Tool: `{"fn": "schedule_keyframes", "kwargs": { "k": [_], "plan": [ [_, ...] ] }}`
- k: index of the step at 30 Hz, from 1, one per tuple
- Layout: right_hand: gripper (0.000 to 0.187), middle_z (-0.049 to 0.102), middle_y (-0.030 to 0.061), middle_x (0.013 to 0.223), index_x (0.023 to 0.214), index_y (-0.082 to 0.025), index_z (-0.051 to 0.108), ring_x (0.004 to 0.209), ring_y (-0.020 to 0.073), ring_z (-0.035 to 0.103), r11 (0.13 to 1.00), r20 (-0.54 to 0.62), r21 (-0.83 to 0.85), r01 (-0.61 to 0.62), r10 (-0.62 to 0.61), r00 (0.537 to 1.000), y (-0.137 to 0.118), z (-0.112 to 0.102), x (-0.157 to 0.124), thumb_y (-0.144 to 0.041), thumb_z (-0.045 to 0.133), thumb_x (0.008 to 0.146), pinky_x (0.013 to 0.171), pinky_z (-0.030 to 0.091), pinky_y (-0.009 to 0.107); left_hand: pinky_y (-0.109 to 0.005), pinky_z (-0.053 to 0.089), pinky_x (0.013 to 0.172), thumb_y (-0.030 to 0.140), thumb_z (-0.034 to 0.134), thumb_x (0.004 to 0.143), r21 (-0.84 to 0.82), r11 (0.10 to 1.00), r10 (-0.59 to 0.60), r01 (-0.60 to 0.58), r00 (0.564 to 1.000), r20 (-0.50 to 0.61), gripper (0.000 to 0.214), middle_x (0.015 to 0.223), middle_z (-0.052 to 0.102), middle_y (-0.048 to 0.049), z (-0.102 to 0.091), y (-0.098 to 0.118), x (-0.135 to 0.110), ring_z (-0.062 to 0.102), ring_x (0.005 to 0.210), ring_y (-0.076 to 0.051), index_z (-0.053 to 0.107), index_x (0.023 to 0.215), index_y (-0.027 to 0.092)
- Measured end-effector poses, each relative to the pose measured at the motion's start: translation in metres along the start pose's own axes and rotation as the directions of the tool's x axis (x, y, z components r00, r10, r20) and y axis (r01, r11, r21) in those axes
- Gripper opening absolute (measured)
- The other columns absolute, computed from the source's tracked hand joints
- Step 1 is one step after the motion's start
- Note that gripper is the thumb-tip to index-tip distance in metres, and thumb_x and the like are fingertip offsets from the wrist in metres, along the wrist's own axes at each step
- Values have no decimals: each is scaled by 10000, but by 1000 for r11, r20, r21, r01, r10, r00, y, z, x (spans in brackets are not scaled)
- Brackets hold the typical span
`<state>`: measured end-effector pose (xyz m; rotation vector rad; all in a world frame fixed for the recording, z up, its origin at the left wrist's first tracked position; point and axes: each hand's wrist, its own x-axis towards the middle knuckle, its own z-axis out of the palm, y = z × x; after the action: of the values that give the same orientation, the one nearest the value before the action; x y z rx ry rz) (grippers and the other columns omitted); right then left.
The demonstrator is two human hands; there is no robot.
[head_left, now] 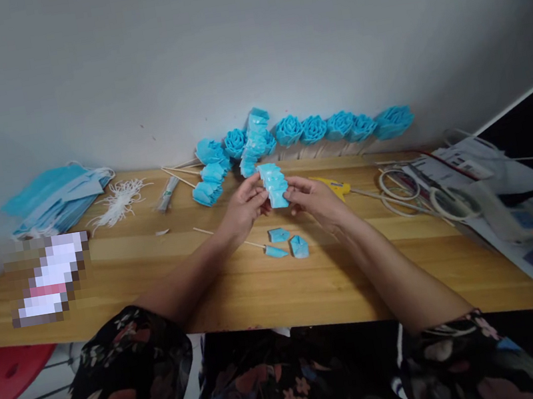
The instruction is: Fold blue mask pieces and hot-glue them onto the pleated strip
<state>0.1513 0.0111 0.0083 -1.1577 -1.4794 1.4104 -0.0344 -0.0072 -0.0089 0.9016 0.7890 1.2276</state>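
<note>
Between my two hands is a short stack of overlapping folded blue petals [274, 186]. My left hand [247, 208] pinches its left side, and my right hand [316, 200] has its fingers closed on the lower right side. Below them on the table lie two loose blue petals, one folded piece [279, 234] and one squarer piece [299, 246]. Beside these rests a thin stick with a blue wrapped tip [275, 251]. Just behind my hands, another longer stack of petals [255, 137] leans in front of the finished blue flowers.
Blue flowers [313, 128] line the wall. At left are face masks [61, 198], white ear loops [122, 201], a bundle in clear wrap [168, 193] and a pixelated phone-like object [51, 279]. A yellow glue gun [338, 187], cables [399, 192] and papers [509, 235] occupy the right.
</note>
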Motion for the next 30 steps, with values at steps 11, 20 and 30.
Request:
{"fn": "schedule_keyframes", "kwargs": {
  "k": [11, 20, 30],
  "plan": [
    [481, 634, -16, 772, 1141, -208, 730, 658, 140, 550, 991, 28, -92, 101, -99, 995, 7, 1, -2, -451, 734, 726, 558, 476, 268, -233, 494, 624, 320, 826, 799, 113, 983, -147, 148, 989, -17, 271, 655, 639, 2, 2, 1, -3, 610, 582, -95, 638, 766, 127],
    [309, 791, 115, 958, 1002, -207, 772, 887, 266, 712, 537, -299, -835, -120, -259, 919, 1, -66, -43, -396, 530, 961, 735, 462, 336, -220, 486, 610, 281, 785, 849, 34, 992, -117, 119, 990, -74, 215, 678, 669, -11, -2, -1, 1, 643, 618, -104, 644, 787, 132],
    [512, 766, 223, 1149, 1134, -148, 751, 1001, 340, 740, 108, -389, -915, -388, 8, 921, 8, -72, -50, -542, 451, 1005, 703, 450, 364, -222, 475, 621, 345, 825, 826, 28, 995, -90, 92, 994, -64, 285, 702, 669, -1, -5, -2, 3, 656, 639, -105, 627, 816, 140]
  ]
}}
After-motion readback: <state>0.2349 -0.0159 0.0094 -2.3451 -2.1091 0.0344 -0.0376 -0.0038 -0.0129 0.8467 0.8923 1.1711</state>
